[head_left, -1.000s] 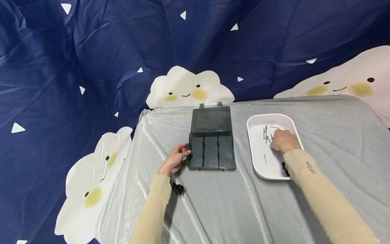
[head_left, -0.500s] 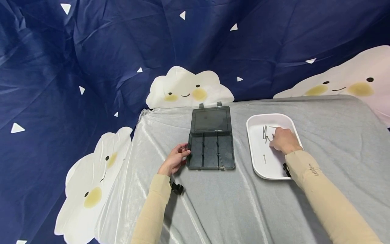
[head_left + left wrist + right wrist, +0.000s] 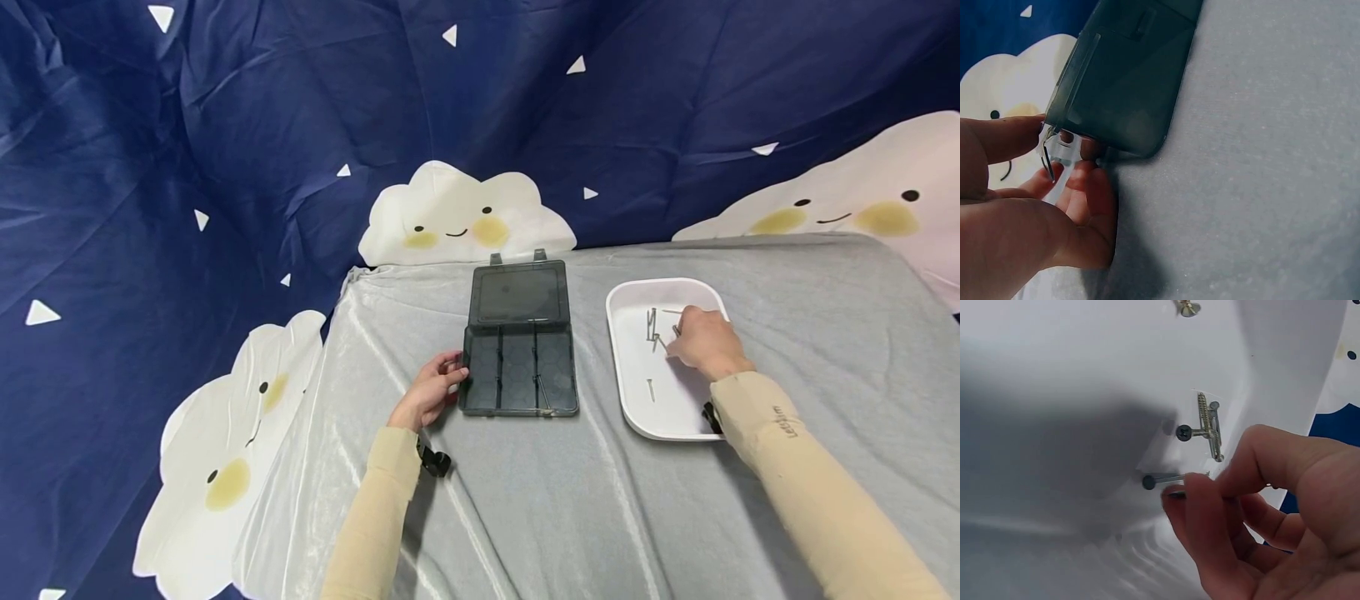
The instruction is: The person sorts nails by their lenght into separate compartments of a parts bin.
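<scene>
My left hand (image 3: 431, 392) holds the left edge of a dark see-through organizer box (image 3: 480, 375), thumb at the rim and fingers lower. The box's lid (image 3: 521, 294) lies open at the back; a screw (image 3: 544, 393) rests in its right compartment. Over the white tray (image 3: 628, 408), my right hand (image 3: 707, 343) pinches a screw (image 3: 1177, 494) between thumb and fingers, mostly hidden by them. Beside those fingers, another screw (image 3: 1149, 482) lies on the tray floor. A small cluster of screws (image 3: 1207, 428) sits just past it.
A lone screw (image 3: 651, 390) lies nearer the front of the tray. Grey cloth (image 3: 540, 500) covers the table, with long folds. Behind stands a dark blue curtain (image 3: 300, 125) with white clouds.
My right hand has shifted slightly to the right inside the tray, with the screw showing at its fingertips. The left hand and the organizer box stay in place.
</scene>
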